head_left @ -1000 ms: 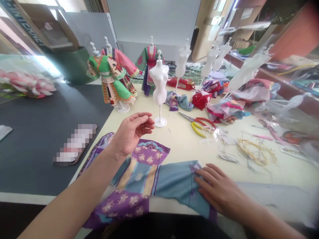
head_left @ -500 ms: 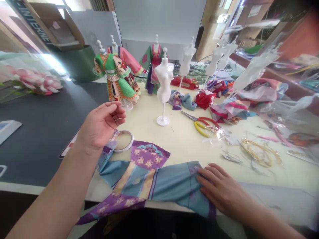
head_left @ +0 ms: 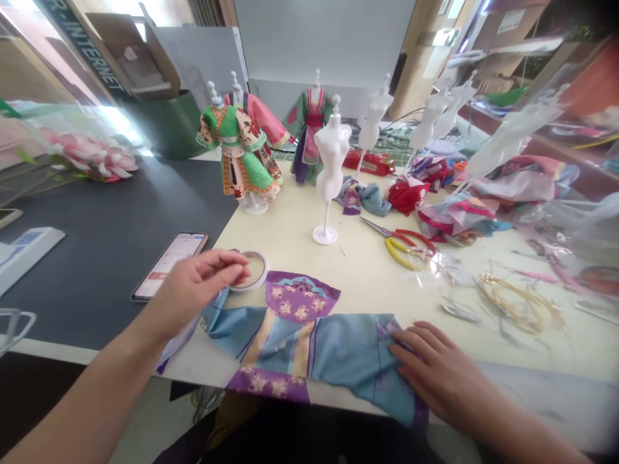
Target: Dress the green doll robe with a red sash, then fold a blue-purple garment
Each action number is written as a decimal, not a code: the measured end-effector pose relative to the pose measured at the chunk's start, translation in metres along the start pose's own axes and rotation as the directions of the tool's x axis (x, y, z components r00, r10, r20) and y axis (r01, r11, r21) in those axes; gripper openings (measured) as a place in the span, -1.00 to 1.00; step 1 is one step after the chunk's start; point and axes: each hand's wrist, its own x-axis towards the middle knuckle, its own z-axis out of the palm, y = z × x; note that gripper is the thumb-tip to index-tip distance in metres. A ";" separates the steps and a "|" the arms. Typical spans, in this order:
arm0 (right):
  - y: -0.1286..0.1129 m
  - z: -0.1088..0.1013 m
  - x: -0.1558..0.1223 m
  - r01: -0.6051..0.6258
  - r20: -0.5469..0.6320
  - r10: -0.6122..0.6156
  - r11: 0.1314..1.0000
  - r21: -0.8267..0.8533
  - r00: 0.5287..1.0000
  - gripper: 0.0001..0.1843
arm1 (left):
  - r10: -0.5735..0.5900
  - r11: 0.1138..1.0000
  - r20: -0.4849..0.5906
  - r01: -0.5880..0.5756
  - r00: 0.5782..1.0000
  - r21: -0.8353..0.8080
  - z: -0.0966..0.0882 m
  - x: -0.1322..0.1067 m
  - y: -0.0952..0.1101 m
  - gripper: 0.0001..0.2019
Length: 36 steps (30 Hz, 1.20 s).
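Note:
A small blue doll garment [head_left: 343,348] with cream bands and purple floral panels lies spread at the table's front edge. My right hand [head_left: 435,361] rests on its right sleeve end, fingers stretched out and lying flat. Above the garment's left end is my left hand [head_left: 207,283], its fingers pinched together; whether something thin is between the tips cannot be made out. Just behind those fingertips lies a roll of tape [head_left: 264,270]. A bare white mannequin [head_left: 333,167] stands upright beyond the garment.
Scissors [head_left: 401,248] with red and yellow handles lie to the right, near gold cords [head_left: 512,299]. Dressed mannequins [head_left: 232,148] stand at the back left. Bundled fabric [head_left: 409,193] sits at the back right. A phone [head_left: 169,264] lies on the dark mat left.
My left hand has come down from beside the green-dressed mannequin to near the tape. The lower purple panel no longer stretches out to the left. My right hand stays on the sleeve.

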 end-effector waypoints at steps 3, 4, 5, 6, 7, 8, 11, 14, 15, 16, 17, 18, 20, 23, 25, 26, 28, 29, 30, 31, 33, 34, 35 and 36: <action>0.000 -0.001 0.000 -0.006 0.008 0.006 1.000 -0.004 1.000 -0.76 | 0.042 0.954 0.163 -0.088 0.986 0.285 0.007 -0.018 -0.009 -0.77; 0.000 -0.001 0.000 -0.007 0.010 0.007 1.000 -0.006 1.000 -0.76 | 0.069 0.925 0.204 -0.139 0.976 0.355 0.010 -0.023 -0.013 -0.77; 0.000 -0.001 0.000 -0.009 0.011 0.009 1.000 -0.009 1.000 -0.76 | 0.099 0.888 0.242 -0.195 0.965 0.416 0.013 -0.027 -0.017 -0.77; 0.000 -0.001 0.000 -0.007 0.011 0.008 1.000 -0.010 1.000 -0.76 | 0.128 0.846 0.275 -0.249 0.953 0.471 0.017 -0.031 -0.021 -0.76; 0.000 -0.001 0.000 -0.009 0.007 0.009 1.000 -0.012 1.000 -0.76 | 0.148 0.799 0.306 -0.296 0.940 0.523 0.021 -0.033 -0.025 -0.75; 0.000 -0.002 0.001 -0.007 0.002 0.007 1.000 -0.011 1.000 -0.76 | 0.156 0.755 0.334 -0.330 0.930 0.567 0.026 -0.036 -0.029 -0.74; 0.000 -0.003 0.001 -0.007 -0.015 0.007 1.000 -0.001 1.000 -0.76 | 0.129 0.674 0.377 -0.360 0.917 0.645 0.039 -0.038 -0.036 -0.76; 0.000 -0.004 0.000 -0.006 -0.039 0.007 1.000 0.012 0.999 -0.76 | 0.151 0.662 0.384 -0.382 0.911 0.645 0.045 -0.037 -0.038 -0.79; 0.001 -0.005 -0.001 -0.010 -0.044 0.010 1.000 0.013 0.999 -0.77 | 0.173 0.668 0.379 -0.391 0.909 0.633 0.044 -0.035 -0.037 -0.78; 0.001 -0.005 -0.001 -0.014 -0.047 0.015 1.000 0.014 0.999 -0.77 | 0.201 0.675 0.363 -0.397 0.910 0.622 0.043 -0.032 -0.036 -0.79; 0.001 -0.006 -0.002 -0.023 -0.044 0.024 1.000 0.015 0.999 -0.77 | 0.230 0.679 0.339 -0.400 0.912 0.615 0.041 -0.029 -0.035 -0.80; 0.001 -0.007 -0.002 -0.034 -0.041 0.035 0.999 0.017 0.999 -0.77 | 0.262 0.680 0.310 -0.403 0.914 0.613 0.039 -0.025 -0.033 -0.82; 0.000 -0.007 -0.004 -0.052 -0.037 0.053 0.998 0.027 0.998 -0.77 | 0.325 0.668 0.259 -0.415 0.910 0.618 0.035 -0.014 -0.027 -0.85; -0.002 -0.007 -0.004 -0.071 -0.034 0.072 0.997 0.044 0.997 -0.77 | 0.396 0.631 0.235 -0.449 0.888 0.633 0.036 0.008 -0.017 -0.87; -0.004 -0.006 -0.004 -0.077 -0.042 0.079 0.996 0.052 0.996 -0.77 | 0.441 0.581 0.233 -0.474 0.866 0.662 0.042 0.026 -0.011 -0.83; -0.005 -0.006 -0.004 -0.078 -0.049 0.081 0.995 0.056 0.995 -0.76 | 0.460 0.550 0.232 -0.481 0.857 0.683 0.046 0.035 -0.009 -0.81; -0.008 -0.006 -0.003 -0.079 -0.065 0.083 0.995 0.067 0.994 -0.77 | 0.479 0.513 0.233 -0.486 0.846 0.708 0.054 0.053 -0.004 -0.79; -0.009 -0.005 -0.003 -0.075 -0.074 0.081 0.994 0.075 0.994 -0.77 | 0.485 0.499 0.236 -0.488 0.842 0.716 0.058 0.060 -0.002 -0.77; -0.010 -0.005 -0.003 -0.071 -0.083 0.078 0.994 0.083 0.994 -0.78 | 0.492 0.487 0.236 -0.489 0.838 0.724 0.062 0.065 0.001 -0.75; -0.011 -0.004 -0.003 -0.067 -0.094 0.076 0.993 0.092 0.993 -0.78 | 0.503 0.473 0.236 -0.494 0.831 0.730 0.066 0.069 0.003 -0.74; -0.011 -0.003 -0.005 -0.061 -0.123 0.074 0.992 0.107 0.990 -0.77 | 0.534 0.449 0.238 -0.511 0.811 0.733 0.075 0.066 0.007 -0.73; -0.010 -0.002 -0.006 -0.061 -0.142 0.077 0.992 0.114 0.987 -0.75 | 0.552 0.438 0.243 -0.526 0.797 0.729 0.080 0.060 0.008 -0.73; -0.010 -0.001 -0.008 -0.061 -0.163 0.080 0.991 0.118 0.983 -0.73 | 0.572 0.430 0.250 -0.545 0.781 0.720 0.086 0.051 0.009 -0.72; -0.008 -0.001 -0.009 -0.062 -0.186 0.083 0.991 0.117 0.979 -0.71 | 0.594 0.422 0.258 -0.568 0.762 0.706 0.093 0.038 0.009 -0.72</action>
